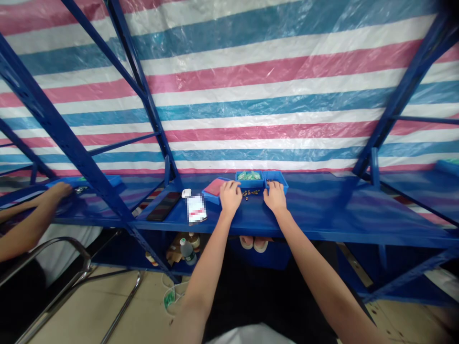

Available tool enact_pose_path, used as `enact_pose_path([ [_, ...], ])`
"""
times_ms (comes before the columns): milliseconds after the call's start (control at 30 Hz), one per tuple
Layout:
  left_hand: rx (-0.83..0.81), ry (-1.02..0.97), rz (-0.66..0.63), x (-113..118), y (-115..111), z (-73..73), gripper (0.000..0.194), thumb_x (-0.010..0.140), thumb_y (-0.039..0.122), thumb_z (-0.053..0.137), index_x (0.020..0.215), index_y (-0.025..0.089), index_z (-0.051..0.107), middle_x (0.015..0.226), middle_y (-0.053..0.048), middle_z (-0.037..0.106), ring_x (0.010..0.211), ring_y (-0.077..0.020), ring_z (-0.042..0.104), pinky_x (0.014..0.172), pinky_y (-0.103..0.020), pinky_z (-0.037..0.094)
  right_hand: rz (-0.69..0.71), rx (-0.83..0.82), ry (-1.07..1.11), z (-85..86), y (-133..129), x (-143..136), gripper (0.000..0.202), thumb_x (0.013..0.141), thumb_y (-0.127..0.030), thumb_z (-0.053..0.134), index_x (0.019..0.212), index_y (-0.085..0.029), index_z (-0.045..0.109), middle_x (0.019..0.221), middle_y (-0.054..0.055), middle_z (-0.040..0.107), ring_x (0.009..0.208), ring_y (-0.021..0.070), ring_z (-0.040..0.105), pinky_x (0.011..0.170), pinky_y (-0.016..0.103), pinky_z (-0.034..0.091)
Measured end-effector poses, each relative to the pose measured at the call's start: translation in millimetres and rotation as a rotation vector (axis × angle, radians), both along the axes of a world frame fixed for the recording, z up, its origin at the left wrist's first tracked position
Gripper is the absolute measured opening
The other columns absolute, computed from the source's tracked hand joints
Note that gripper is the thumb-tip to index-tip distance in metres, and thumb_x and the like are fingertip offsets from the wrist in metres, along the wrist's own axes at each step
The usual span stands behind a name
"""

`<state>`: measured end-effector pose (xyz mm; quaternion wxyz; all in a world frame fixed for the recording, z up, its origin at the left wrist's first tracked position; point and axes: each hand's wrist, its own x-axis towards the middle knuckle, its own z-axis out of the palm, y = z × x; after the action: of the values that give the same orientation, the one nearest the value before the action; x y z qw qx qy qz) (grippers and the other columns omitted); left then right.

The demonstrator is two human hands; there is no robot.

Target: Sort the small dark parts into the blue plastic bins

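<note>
My left hand (230,197) rests palm down at the right edge of a small blue tray with a pink pad (214,187) in it. Its fingers are slightly bent and apart, with nothing visible in them. My right hand (276,197) lies over the front of a blue bin (283,177), fingers reaching over its rim and thumb held apart. What its fingertips touch inside is too small to make out. Between my hands, several small brass-coloured pieces (250,193) lie scattered on the blue table. Behind them stands another blue bin (250,183) holding green-and-white packets (248,176).
Left of the tray are a blurred-out white item (196,209), a white earbud case (186,193) and a dark phone (164,206). Blue metal posts (143,91) frame the bench (322,210). Bottles (188,251) stand below. At far left, another person's arm (39,215) reaches over a table.
</note>
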<state>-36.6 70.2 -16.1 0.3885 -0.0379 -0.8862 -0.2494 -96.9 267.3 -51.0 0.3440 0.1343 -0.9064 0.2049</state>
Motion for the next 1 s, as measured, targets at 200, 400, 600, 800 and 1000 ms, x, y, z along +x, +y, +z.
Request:
enact_pose_path([
  [200, -0.326, -0.386, 0.136, 32, -58, 40.5, 0.027, 0.074, 0.004, 0.060, 0.095, 0.019, 0.067, 0.115, -0.015, 0.061, 0.109, -0.0337, 0.054, 0.094, -0.049, 0.041, -0.041, -0.075, 0.010, 1.7, 0, 3, 0.028, 0.089, -0.021, 0.048, 0.110, -0.011, 0.064, 0.117, 0.018, 0.054, 0.112, 0.0324, 0.043, 0.099, 0.042, 0.039],
  [400, -0.372, -0.587, -0.264, 19, -102, 50.4, 0.038, 0.067, 0.002, 0.064, 0.099, 0.022, 0.063, 0.099, -0.003, 0.064, 0.090, -0.0197, 0.060, 0.077, -0.027, 0.046, -0.054, -0.062, -0.004, -1.1, -1, 0, 0.029, 0.090, -0.020, 0.047, 0.111, -0.010, 0.064, 0.118, 0.018, 0.054, 0.113, 0.0326, 0.044, 0.098, 0.043, 0.039],
  [600, -0.201, -0.450, -0.272, -24, -96, 30.0, 0.031, 0.068, 0.011, 0.068, 0.098, 0.018, 0.066, 0.088, -0.003, 0.068, 0.083, -0.0179, 0.063, 0.078, -0.028, 0.050, -0.052, -0.037, -0.013, -4.2, 0, -3, 0.030, 0.091, -0.022, 0.045, 0.109, -0.009, 0.065, 0.113, 0.019, 0.058, 0.111, 0.0334, 0.044, 0.095, 0.044, 0.040],
  [800, -0.012, -0.368, -0.293, -56, -77, 11.8, 0.026, 0.068, 0.009, 0.063, 0.092, 0.017, 0.069, 0.084, -0.002, 0.070, 0.081, -0.0163, 0.065, 0.081, -0.028, 0.052, -0.031, -0.028, -0.004, -3.8, 0, -3, 0.029, 0.091, -0.023, 0.045, 0.109, -0.010, 0.064, 0.114, 0.019, 0.058, 0.111, 0.0337, 0.044, 0.098, 0.047, 0.038],
  [1000, -0.050, -0.263, -0.415, -63, -64, 12.4, 0.013, 0.068, 0.007, 0.055, 0.070, 0.017, 0.063, 0.076, -0.001, 0.067, 0.076, -0.0147, 0.061, 0.079, -0.027, 0.049, -0.062, -0.054, -0.063, 0.0, -2, 1, 0.027, 0.091, -0.026, 0.046, 0.108, -0.012, 0.062, 0.114, 0.019, 0.058, 0.111, 0.0341, 0.044, 0.091, 0.045, 0.039],
])
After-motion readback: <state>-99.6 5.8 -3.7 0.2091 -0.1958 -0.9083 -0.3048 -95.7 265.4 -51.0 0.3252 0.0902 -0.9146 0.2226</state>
